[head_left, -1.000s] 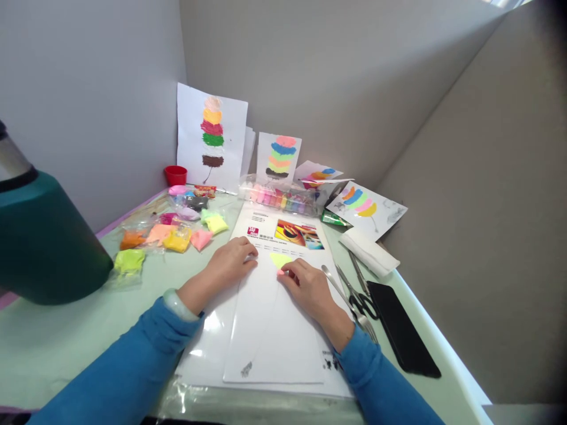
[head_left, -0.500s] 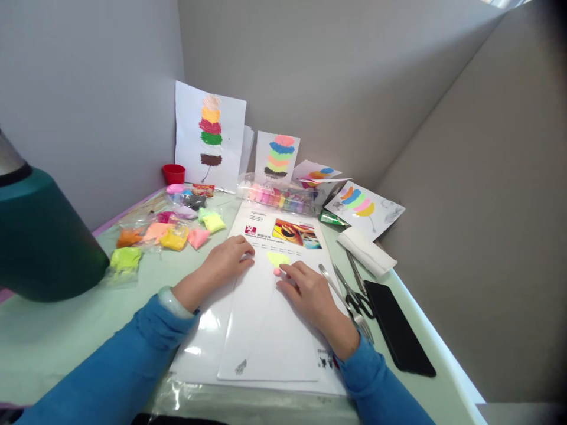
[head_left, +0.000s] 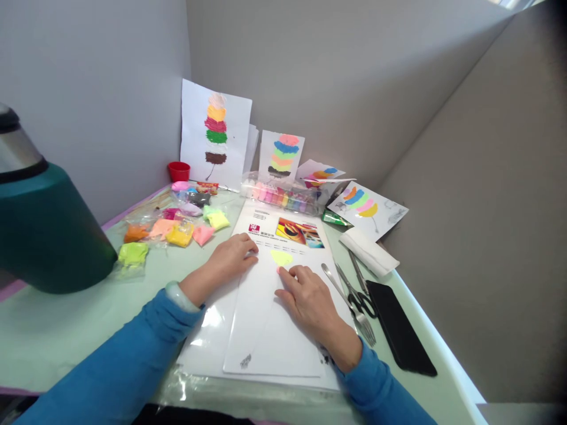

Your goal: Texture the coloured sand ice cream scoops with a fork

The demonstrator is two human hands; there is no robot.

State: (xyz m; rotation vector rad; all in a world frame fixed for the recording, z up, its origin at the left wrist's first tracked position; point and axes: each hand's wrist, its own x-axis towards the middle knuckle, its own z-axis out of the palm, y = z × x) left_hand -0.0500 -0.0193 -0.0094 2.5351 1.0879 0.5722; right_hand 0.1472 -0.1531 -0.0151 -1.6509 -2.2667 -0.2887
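A white sheet of paper [head_left: 270, 330] lies in front of me, with a flat yellow-green patch of modelling clay [head_left: 282, 258] near its upper end. Just below that patch sits a small pink bit of clay [head_left: 279, 270], mostly covered by a fingertip. My right hand [head_left: 310, 298] touches this pink bit with the index finger; its thumb stands apart and nothing is gripped. At the sheet's left side my left hand [head_left: 228, 258] rests with fingers loosely bent, thumb apart, holding nothing.
Bags of coloured clay [head_left: 177, 233] lie at the left beside a green bottle [head_left: 53, 230]. A fork [head_left: 361, 319], scissors [head_left: 357, 292] and a black phone [head_left: 401, 327] are at the right. Painted cards [head_left: 217, 139] and a clear box [head_left: 283, 196] stand behind.
The whole view has shifted slightly. My right index finger has come down over the pink clay, which now shows less. My left hand stays at the paper's left side.
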